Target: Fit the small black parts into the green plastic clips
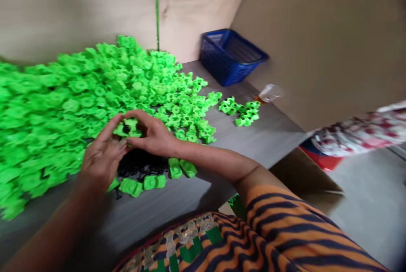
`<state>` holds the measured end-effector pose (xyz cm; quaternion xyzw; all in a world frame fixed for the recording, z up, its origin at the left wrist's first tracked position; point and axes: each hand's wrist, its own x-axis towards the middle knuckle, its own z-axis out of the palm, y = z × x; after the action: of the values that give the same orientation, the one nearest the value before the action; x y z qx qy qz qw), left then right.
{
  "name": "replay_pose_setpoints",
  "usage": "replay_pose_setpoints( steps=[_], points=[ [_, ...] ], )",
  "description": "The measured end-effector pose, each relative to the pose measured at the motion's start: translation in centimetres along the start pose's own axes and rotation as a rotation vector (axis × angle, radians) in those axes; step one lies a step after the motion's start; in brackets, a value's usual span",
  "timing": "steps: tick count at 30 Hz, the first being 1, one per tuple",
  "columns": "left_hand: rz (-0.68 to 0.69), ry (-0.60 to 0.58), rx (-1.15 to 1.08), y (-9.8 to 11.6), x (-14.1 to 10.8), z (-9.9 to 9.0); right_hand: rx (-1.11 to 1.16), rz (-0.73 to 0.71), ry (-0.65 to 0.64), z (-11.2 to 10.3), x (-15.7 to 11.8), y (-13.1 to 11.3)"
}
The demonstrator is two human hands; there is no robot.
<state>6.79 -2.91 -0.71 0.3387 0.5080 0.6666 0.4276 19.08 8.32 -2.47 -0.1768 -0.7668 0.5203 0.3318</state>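
Between my two hands is a bright green plastic part [132,127] with a black piece at its middle. My left hand [103,155] grips it from the left, fingers curled round its far edge. From the right, my right hand [155,134] closes on the same part with thumb and fingers. Below the hands lies a heap of small black pieces [144,168], partly hidden by my hands and their shadow. Several separate green parts, such as one green toy-car-shaped piece [131,187], lie along the near side of that heap.
A large pile of green parts [72,94] covers the left and back of the grey table [253,136]. Green parts with black pieces [247,113] sit to the right, near a clear cup [269,93]. A blue basket [233,56] stands at the back; an open cardboard box [304,174] is below right.
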Motion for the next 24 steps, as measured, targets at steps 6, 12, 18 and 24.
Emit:
replay_pose_setpoints(
  steps=[6,12,18,24],
  points=[
    [0.056,-0.054,0.017,-0.1,0.0,0.5,-0.104,-0.024,0.000,-2.4,0.7,-1.6],
    [0.156,-0.018,0.131,-0.1,0.1,-0.1,-0.589,-0.066,0.183,-10.3,0.2,-2.4],
    [0.257,-0.060,0.281,-0.1,0.0,-0.7,-1.338,0.547,0.271,-22.8,-5.2,-1.7],
    [0.306,-0.050,0.440,-0.4,-0.1,-0.7,-1.409,1.012,0.169,-29.2,-9.7,-0.4]
  ],
)
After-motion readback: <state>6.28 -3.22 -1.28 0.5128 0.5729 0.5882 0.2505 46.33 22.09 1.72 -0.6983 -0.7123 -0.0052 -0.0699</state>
